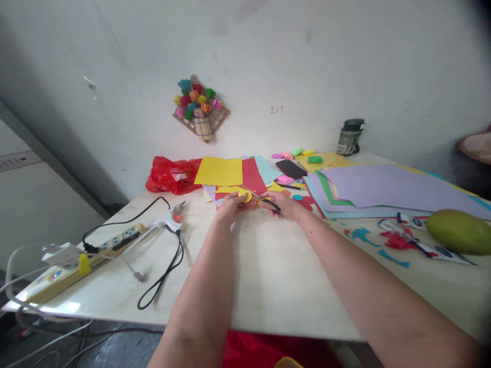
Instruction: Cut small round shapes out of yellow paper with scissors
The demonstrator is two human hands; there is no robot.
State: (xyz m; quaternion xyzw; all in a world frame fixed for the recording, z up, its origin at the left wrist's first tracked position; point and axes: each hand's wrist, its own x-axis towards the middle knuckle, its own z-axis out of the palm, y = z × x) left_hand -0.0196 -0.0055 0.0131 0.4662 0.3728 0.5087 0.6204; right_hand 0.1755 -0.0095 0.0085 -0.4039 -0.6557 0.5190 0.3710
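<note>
My left hand (230, 204) pinches a small yellow paper piece (244, 196) over the white table (268, 276). My right hand (287, 205) grips black-handled scissors (261, 198), whose blades point left into the yellow piece. Both hands meet at the table's middle, just in front of a spread of coloured paper sheets: yellow (218, 171), red (253, 176) and light blue (267, 168).
A glue gun (169, 221) with a black cord and a power strip (95, 253) lie at the left. A red plastic bag (172, 175), a phone (290, 168), a purple paper stack (387, 189), a mango (458, 231), paper scraps and a dark jar (350, 137) surround. Another person's hand (475, 145) shows at the right edge.
</note>
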